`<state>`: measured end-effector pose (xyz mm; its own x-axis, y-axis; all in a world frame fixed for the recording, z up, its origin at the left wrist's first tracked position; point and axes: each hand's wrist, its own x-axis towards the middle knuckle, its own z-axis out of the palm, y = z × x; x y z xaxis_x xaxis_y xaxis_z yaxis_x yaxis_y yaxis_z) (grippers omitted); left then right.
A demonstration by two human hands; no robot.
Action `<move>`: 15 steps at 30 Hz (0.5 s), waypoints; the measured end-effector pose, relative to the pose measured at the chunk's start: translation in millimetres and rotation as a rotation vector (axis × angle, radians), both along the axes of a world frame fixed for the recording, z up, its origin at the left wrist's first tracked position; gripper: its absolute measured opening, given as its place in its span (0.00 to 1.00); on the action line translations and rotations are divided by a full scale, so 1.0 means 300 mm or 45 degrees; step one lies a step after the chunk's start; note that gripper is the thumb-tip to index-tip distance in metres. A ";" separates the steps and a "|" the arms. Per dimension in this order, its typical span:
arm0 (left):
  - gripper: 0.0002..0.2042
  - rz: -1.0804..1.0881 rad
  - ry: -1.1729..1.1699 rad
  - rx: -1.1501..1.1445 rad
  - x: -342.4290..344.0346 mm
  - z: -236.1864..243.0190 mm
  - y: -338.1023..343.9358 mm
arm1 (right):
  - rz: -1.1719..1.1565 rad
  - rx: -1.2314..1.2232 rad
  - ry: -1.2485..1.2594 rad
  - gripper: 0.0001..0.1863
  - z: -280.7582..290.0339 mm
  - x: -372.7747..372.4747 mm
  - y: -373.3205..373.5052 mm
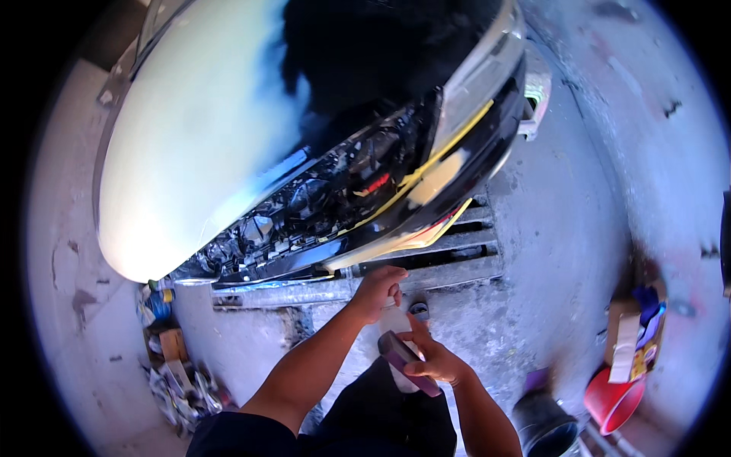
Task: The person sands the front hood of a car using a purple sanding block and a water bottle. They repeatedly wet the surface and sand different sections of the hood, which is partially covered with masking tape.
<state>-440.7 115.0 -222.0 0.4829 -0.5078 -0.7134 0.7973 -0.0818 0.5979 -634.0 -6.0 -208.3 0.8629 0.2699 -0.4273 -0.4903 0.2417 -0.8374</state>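
Observation:
In front of my body, my left hand (378, 294) has its fingers closed at the neck of a whitish translucent bottle (392, 320). My right hand (435, 358) grips a dark purplish-brown sanding block (407, 362), which lies across the bottle's lower part. Some of those fingers also seem to rest against the bottle. Beyond both hands stands a car with a pale, matt-coated hood (179, 145) that turns glossy black to the right. The engine bay (304, 202) shows through a gap along the hood's front edge. Yellow tape (426, 167) runs along the bumper.
A slotted floor grate (464, 263) lies under the car's front. Piled clutter (183, 373) sits at lower left. On the right are a red bucket (615, 400), a dark bucket (544, 426) and a cardboard box (624, 346). A wall (670, 152) rises at far right.

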 end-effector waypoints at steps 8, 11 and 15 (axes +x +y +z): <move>0.12 -0.032 -0.577 0.274 -0.113 0.154 -0.159 | -0.498 0.537 0.135 0.40 0.237 0.020 -0.307; 0.11 -0.024 -0.704 0.294 -0.186 0.210 -0.236 | -0.593 0.633 0.211 0.37 0.187 0.035 -0.438; 0.11 -0.069 -0.901 0.334 -0.257 0.285 -0.310 | -0.660 0.755 0.124 0.37 0.220 0.118 -0.523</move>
<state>-518.0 22.1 -136.5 0.8498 -0.4002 -0.3429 0.2210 -0.3200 0.9213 -598.6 -162.8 -142.3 0.9071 0.0501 -0.4180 -0.2574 0.8517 -0.4564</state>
